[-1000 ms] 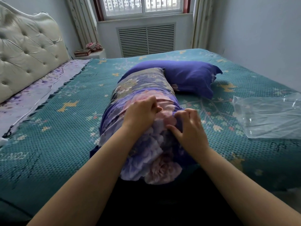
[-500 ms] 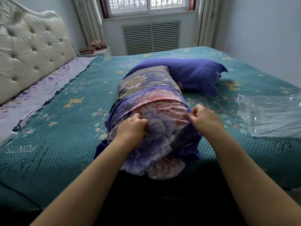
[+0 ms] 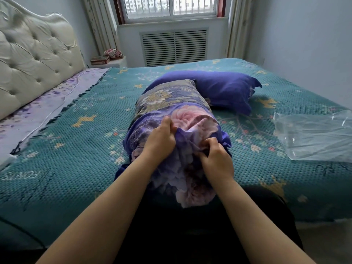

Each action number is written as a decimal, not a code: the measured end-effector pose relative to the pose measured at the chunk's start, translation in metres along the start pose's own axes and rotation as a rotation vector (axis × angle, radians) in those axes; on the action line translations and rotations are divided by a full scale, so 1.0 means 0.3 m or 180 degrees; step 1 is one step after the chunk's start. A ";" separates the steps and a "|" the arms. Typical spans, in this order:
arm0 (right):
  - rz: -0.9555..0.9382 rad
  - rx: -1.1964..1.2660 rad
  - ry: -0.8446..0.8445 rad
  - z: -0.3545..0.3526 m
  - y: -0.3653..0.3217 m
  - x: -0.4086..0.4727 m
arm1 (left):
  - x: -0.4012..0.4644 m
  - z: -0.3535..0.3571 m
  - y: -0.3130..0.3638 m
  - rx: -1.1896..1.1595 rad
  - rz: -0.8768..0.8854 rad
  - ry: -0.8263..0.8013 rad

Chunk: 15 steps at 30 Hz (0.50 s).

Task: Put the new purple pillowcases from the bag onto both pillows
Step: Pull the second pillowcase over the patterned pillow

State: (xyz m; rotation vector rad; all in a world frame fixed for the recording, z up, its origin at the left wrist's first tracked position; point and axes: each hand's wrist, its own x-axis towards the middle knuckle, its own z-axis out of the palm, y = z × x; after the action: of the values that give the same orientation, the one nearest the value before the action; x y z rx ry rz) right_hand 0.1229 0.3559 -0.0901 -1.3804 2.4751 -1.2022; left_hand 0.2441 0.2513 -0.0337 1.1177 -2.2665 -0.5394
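Glossy clear plastic bag; bedspread looks like nubbly matt cloth.

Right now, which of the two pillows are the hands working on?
The near floral pillow, gripped by the left hand and right hand; the plain purple pillow lies behind it, untouched.

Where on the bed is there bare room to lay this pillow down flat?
Free: the bedspread left of the floral pillow, out to the lilac sheet, and the far strip under the window beyond the purple pillow. Crowded: the middle, where both hands grip the pillowcase, and the right side under the plastic bag.
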 end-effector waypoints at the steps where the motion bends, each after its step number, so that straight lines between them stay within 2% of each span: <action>1: -0.0038 -0.0029 0.0128 0.000 0.008 0.002 | 0.009 0.005 -0.010 -0.0231 -0.0106 -0.0068; 4: -0.0181 -0.0106 0.0432 -0.012 0.029 0.009 | 0.014 0.008 -0.033 -0.0297 -0.0047 -0.0389; 7: -0.0007 0.0156 0.0740 -0.043 0.041 0.036 | 0.013 0.014 -0.047 0.0221 0.0180 -0.0810; 8: 0.0079 0.0239 0.0800 -0.052 0.045 0.055 | 0.012 0.017 -0.054 0.0434 0.0192 -0.0766; 10: 0.0246 0.0534 0.0826 -0.067 0.048 0.117 | 0.005 0.019 -0.067 0.0873 0.0163 -0.0364; 12: 0.0424 0.1097 0.0813 -0.092 0.052 0.204 | -0.012 0.017 -0.081 0.1281 0.0046 0.0019; 14: 0.0386 0.1596 0.0609 -0.128 0.054 0.286 | -0.032 -0.001 -0.090 0.1260 -0.0027 0.0373; 15: 0.0165 0.1491 0.0303 -0.142 0.050 0.311 | -0.034 -0.015 -0.093 0.1116 -0.0058 0.0522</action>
State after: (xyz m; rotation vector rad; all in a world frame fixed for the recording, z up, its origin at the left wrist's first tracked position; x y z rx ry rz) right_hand 0.0397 0.3163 -0.0425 -1.1453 2.0698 -1.7251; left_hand 0.2685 0.2430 -0.0491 1.2972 -2.2600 -0.0506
